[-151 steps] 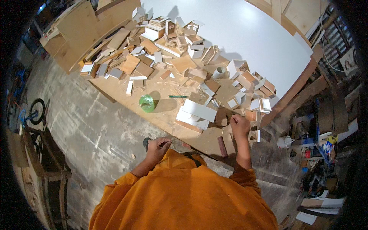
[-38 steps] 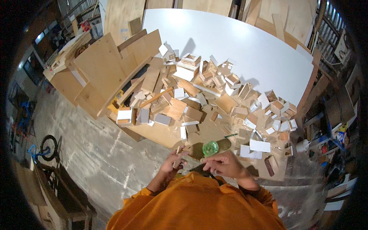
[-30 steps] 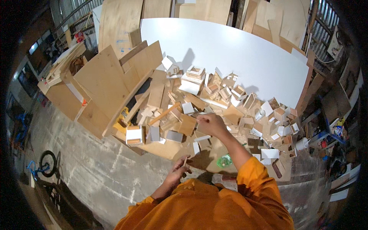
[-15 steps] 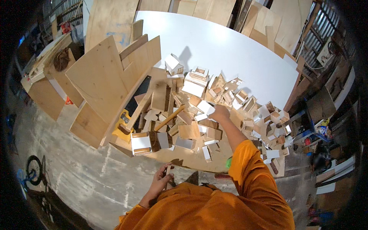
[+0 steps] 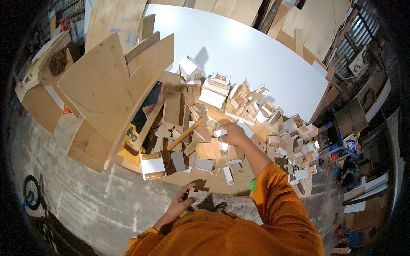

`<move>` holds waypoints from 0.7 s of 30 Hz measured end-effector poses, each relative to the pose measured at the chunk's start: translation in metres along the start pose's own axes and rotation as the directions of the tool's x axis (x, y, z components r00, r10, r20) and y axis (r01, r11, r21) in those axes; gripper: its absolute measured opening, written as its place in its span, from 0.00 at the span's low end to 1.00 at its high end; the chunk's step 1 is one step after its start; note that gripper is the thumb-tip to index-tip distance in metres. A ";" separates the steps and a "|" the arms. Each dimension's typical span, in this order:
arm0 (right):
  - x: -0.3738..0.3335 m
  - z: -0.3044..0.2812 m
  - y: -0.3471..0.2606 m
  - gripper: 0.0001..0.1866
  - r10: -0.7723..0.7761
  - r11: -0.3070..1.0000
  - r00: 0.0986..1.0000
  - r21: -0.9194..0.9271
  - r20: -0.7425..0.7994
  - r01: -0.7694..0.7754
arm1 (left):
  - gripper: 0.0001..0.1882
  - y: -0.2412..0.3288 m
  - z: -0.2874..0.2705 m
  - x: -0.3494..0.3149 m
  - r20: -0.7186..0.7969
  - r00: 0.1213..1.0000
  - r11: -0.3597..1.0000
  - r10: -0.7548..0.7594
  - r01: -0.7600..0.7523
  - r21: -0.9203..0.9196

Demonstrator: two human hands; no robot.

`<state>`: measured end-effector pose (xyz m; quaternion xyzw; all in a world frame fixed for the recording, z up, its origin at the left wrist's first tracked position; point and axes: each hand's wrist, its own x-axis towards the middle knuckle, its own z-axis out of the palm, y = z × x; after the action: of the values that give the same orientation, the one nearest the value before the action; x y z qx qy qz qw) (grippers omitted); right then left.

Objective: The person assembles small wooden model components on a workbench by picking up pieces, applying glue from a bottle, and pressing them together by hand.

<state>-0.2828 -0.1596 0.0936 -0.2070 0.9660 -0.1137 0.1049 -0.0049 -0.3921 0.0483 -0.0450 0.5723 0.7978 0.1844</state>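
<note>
My right hand [image 5: 235, 134] reaches into the middle of the pile, its fingers closed on a small white-faced wood piece [image 5: 221, 132]. Just beyond it lies a pale wood block [image 5: 218, 114], and a larger white-faced piece [image 5: 245, 128] rests by the hand's right side. In front of my body, off the near table edge, my left hand [image 5: 177, 204] grips a small thin wood piece [image 5: 191, 192] between thumb and fingers. A wooden hammer handle [image 5: 186, 134] slants through the offcuts left of my right hand; any head on it is hard to make out.
A small model house [image 5: 189, 68] and a white-and-wood model [image 5: 215, 89] stand behind the pile. At left are a yellow-handled saw [image 5: 130, 141] and leaning plywood boards [image 5: 100, 85]. A white-and-wood box [image 5: 153, 166] sits at the near edge. Many offcuts crowd the right.
My right hand has moved a little toward me and left, and now grips the small white-faced piece. My left hand stays low, its wood piece tilted differently. The view has shifted slightly.
</note>
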 end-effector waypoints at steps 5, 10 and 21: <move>0.014 -0.020 0.033 0.22 0.402 0.884 0.916 -0.261 0.005 -0.387 | 0.24 0.003 0.002 -0.007 -0.022 1.000 1.000 0.011 -0.011 0.020; 0.018 -0.017 0.043 0.27 0.170 0.974 0.985 -0.151 -0.024 -0.171 | 0.24 -0.001 -0.004 -0.011 -0.023 0.998 0.999 -0.051 0.051 0.003; 0.026 -0.019 0.052 0.19 0.200 0.962 0.979 0.196 -0.026 -0.191 | 0.25 -0.012 -0.018 -0.010 -0.024 0.999 0.999 0.036 -0.037 -0.016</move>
<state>-0.3298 -0.1210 0.0936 -0.0967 0.9684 -0.2002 0.1131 0.0063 -0.4086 0.0345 -0.0456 0.5686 0.8051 0.1625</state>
